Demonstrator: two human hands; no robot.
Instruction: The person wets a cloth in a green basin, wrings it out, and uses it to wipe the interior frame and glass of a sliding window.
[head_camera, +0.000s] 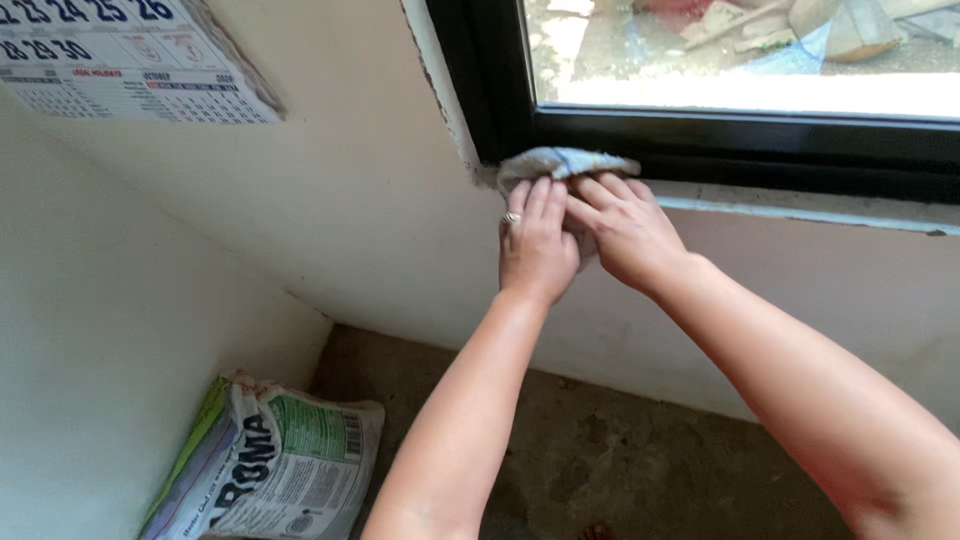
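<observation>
My left hand (536, 240) and my right hand (622, 228) are side by side at the lower left corner of a black window frame (700, 145). Both grip a crumpled pale cloth (560, 161) with blue marks. The cloth is pressed against the sill edge (800, 205), bunched above my fingertips. A ring sits on a finger of my left hand. Part of the cloth is hidden behind my fingers.
A wall calendar (130, 60) hangs at the upper left on the cream wall. A printed white and green sack (270, 460) leans in the corner on the bare concrete floor (620, 450). Rubble lies outside the window glass (740, 45).
</observation>
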